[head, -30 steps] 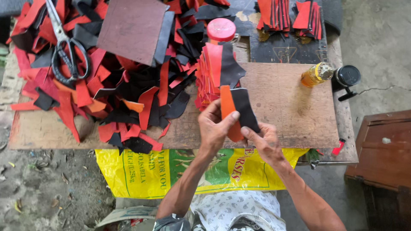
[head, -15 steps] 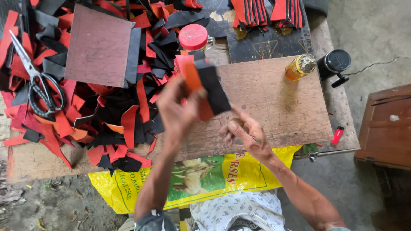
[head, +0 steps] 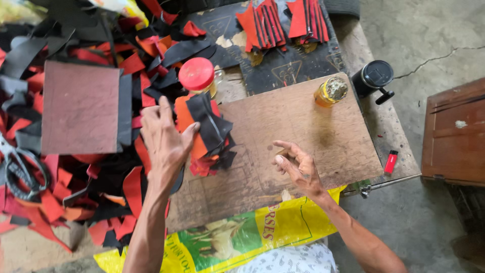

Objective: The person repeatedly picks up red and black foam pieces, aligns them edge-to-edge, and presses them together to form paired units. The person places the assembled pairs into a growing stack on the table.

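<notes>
left hand [head: 164,136] gripping red-black piece [head: 204,121], right hand [head: 298,164] empty

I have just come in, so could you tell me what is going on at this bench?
A person works over a wooden board among red and black scraps. The left hand holds an orange and black piece above a small stack. The right hand hovers empty over the board, fingers loosely curled. A red-lidded jar, a glue jar, scissors and a lighter lie around.
</notes>
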